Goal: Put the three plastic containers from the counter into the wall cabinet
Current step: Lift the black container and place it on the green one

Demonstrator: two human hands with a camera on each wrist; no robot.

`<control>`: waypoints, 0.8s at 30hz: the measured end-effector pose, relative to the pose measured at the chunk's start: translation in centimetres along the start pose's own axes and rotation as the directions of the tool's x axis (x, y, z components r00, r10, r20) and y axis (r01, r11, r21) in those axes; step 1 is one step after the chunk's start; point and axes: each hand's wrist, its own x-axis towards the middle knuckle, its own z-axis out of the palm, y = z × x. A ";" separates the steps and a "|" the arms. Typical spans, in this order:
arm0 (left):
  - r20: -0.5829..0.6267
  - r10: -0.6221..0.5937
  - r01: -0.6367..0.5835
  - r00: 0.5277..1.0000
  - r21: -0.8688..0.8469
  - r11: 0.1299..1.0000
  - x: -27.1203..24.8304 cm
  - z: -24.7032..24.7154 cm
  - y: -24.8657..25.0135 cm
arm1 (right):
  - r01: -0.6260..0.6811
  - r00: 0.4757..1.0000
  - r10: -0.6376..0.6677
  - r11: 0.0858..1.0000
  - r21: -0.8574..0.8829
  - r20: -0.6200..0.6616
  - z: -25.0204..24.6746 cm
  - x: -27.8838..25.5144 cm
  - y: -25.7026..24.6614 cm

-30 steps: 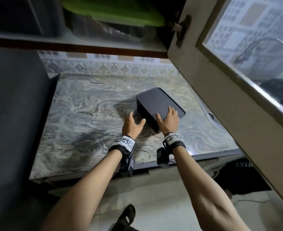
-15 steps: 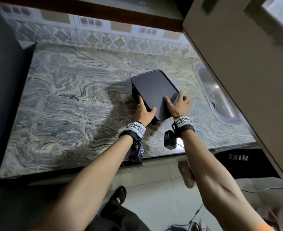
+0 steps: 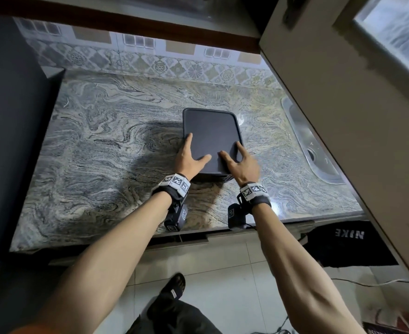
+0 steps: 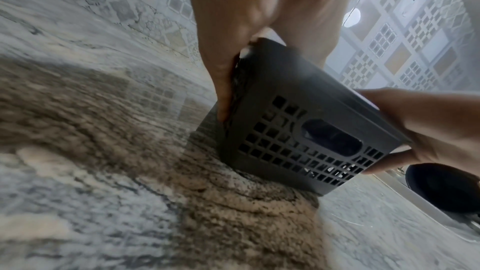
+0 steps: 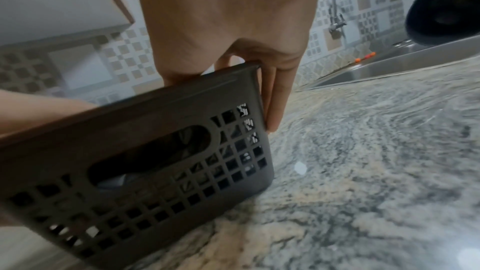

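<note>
Both hands grasped the dark lidded container (image 3: pixel 210 133): left hand (image 3: pixel 189 160) on its left side, right hand (image 3: pixel 243 163) on its right, on the marble counter (image 3: pixel 102 145).

dark grey grid-pierced container (image 3: pixel 211 135), swirled grey-beige marble counter (image 3: pixel 107 150)

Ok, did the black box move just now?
Yes. The black container has turned: before, one corner pointed at the front edge of the counter; now its sides run roughly square with that edge.
</note>
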 end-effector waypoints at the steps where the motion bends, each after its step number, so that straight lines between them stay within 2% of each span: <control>1: -0.022 -0.008 0.008 1.000 -0.021 1.000 -0.2 -0.3 -0.1 | 0.016 1.000 -0.016 1.000 0.015 -0.004 0.0 -0.4 -0.4; 5: -0.073 -0.015 0.008 0.997 -0.094 0.996 -1.0 -2.9 -0.1 | 0.072 0.997 -0.070 0.996 0.054 -0.038 0.0 -2.0 -2.8; 11: -0.235 0.104 -0.117 0.966 -0.044 0.992 -4.6 -9.5 1.8 | 0.190 0.977 -0.173 0.972 0.142 -0.125 -0.8 -5.7 -7.6; 16: -0.378 0.194 -0.199 0.905 0.027 0.980 -11.0 -15.0 4.2 | 0.272 0.958 -0.241 0.936 0.223 -0.155 -2.2 -11.3 -11.6; 21: -0.454 0.227 -0.206 0.862 0.094 0.974 -18.8 -19.8 6.7 | 0.373 0.919 -0.335 0.909 0.185 -0.207 -5.4 -17.9 -14.8; 24: -0.477 0.275 -0.259 0.835 0.102 0.961 -22.9 -22.1 8.2 | 0.408 0.904 -0.365 0.893 0.192 -0.224 -8.1 -21.9 -16.2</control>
